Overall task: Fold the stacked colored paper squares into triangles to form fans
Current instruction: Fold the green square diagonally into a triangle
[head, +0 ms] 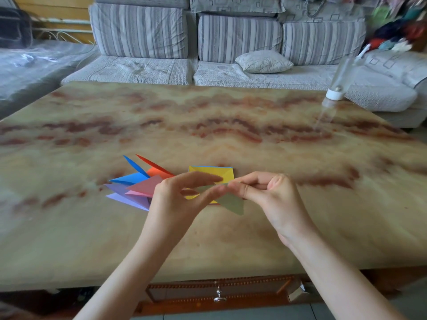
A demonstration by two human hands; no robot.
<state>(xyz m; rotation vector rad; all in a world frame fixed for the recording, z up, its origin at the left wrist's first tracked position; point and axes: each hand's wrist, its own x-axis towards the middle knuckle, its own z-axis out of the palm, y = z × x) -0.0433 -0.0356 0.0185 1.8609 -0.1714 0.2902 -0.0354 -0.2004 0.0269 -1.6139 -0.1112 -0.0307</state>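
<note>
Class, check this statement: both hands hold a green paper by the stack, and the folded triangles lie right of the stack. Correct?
No. The head view shows the folded triangles left of the stack, not right. The left hand and right hand do hold the green paper by it.

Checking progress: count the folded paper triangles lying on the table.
4, fanned left of the left hand: blue triangle, orange triangle behind it, pink triangle in the middle, purple triangle nearest. The hand may hide more. Green paper held, uncounted.
</note>
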